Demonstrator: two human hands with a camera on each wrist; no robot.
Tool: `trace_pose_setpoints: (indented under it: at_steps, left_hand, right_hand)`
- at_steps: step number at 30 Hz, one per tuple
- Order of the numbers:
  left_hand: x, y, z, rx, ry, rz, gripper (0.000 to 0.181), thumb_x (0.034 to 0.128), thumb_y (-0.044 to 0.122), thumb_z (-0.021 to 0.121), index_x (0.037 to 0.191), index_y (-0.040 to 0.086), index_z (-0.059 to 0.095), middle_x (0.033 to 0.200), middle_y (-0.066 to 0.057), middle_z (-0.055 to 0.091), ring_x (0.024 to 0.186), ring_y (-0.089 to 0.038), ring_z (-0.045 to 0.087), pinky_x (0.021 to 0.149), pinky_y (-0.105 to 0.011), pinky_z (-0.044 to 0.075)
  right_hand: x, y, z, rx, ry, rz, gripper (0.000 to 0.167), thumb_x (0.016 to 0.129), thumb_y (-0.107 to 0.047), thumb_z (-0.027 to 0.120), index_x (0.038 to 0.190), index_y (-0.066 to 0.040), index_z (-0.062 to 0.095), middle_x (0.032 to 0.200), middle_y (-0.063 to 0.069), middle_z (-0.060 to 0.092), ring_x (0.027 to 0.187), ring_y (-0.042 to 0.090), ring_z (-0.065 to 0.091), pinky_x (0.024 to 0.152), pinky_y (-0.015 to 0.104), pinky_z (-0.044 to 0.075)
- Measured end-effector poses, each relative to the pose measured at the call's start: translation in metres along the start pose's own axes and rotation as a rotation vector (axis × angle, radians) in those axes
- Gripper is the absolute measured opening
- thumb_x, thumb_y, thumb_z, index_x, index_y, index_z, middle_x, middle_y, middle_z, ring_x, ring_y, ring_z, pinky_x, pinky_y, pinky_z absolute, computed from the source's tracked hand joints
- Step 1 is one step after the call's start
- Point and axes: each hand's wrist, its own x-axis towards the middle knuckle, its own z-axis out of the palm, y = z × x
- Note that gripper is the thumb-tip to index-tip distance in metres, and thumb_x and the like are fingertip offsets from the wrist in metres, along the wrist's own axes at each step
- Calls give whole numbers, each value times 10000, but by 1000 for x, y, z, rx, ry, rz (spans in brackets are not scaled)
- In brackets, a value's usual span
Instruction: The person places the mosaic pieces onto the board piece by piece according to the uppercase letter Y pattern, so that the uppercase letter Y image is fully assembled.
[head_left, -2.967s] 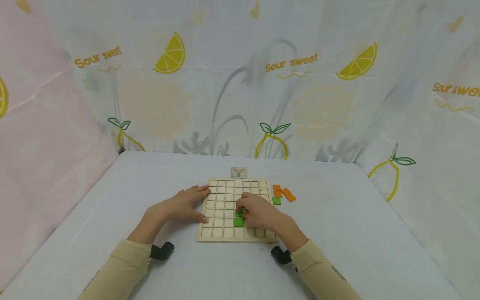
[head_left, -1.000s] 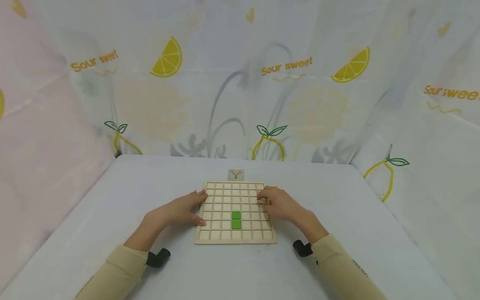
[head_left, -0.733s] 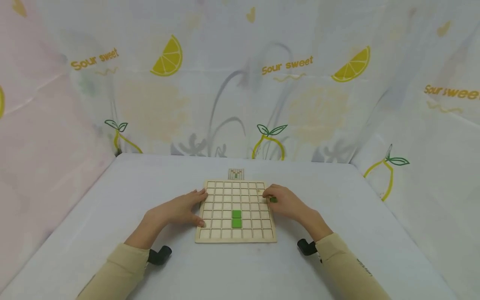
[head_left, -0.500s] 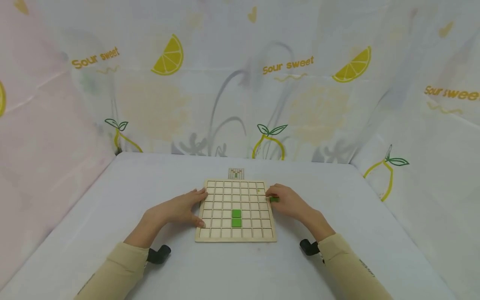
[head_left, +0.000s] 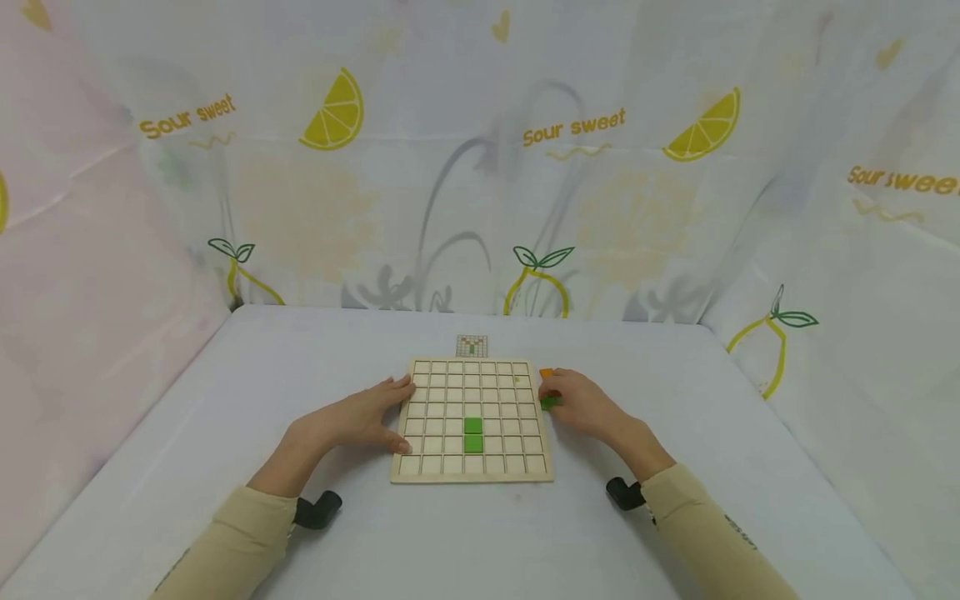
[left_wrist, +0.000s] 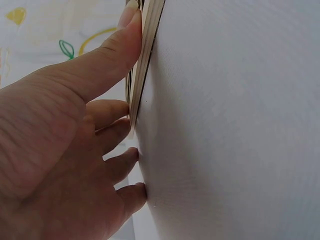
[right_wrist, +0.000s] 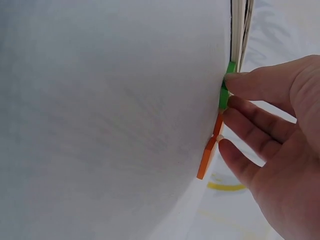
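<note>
A wooden grid board lies on the table, with two green tiles in neighbouring cells of one column. My left hand rests at the board's left edge, thumb on the rim and fingers spread; the left wrist view shows the thumb against the wooden side. Beside the board's right edge, my right hand pinches a loose green tile between thumb and finger, low at the table. Orange tiles lie just past the fingers; in the head view one orange tile shows, the others hidden behind the hand.
Behind the board's far edge lies a small pattern card with a coloured grid. A white cloth covers the table. Printed fabric walls stand at the back and sides.
Three seconds ago my right hand was at the upper green tile on the board; it has since moved right, off the board, to the loose green tile. My left hand stays at the left edge.
</note>
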Motion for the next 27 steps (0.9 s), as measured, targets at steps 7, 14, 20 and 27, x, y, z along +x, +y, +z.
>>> trace_pose_setpoints:
  at_steps: [7,14,20,27]
  left_hand:
    - [0,2,-1,-4,3,2,1049,762,459,823,1561,42,286,1655,-172,193,1535,-424,125,1226,-604,179]
    - [2,0,-2,-8,0,-8,1059,759,461,825,1565,48,276,1660,-156,189,1540,-415,112,1231,-602,167]
    - [1,1,-3,-5,-3,-12,1048,771,460,816,1568,54,271,1660,-147,196,1542,-411,109,1232,-603,164]
    - [1,-2,0,-24,-5,-18,1064,757,476,822,1569,62,273,1662,-144,186,1543,-408,102,1233,-604,153]
  right_hand:
    - [-2,2,0,-28,16,-2,212,827,60,658,961,-92,722,913,5,637,849,147,561,809,353,522]
    - [-6,2,-4,-60,37,36,210,803,70,618,899,-100,694,820,-3,580,772,140,497,734,312,473]
    - [-7,4,-5,-59,38,14,212,805,69,630,884,-119,690,846,-9,584,808,142,520,779,334,501]
    - [-6,4,-4,-104,-8,-46,218,822,82,651,853,-131,683,883,-19,598,850,150,545,826,367,521]
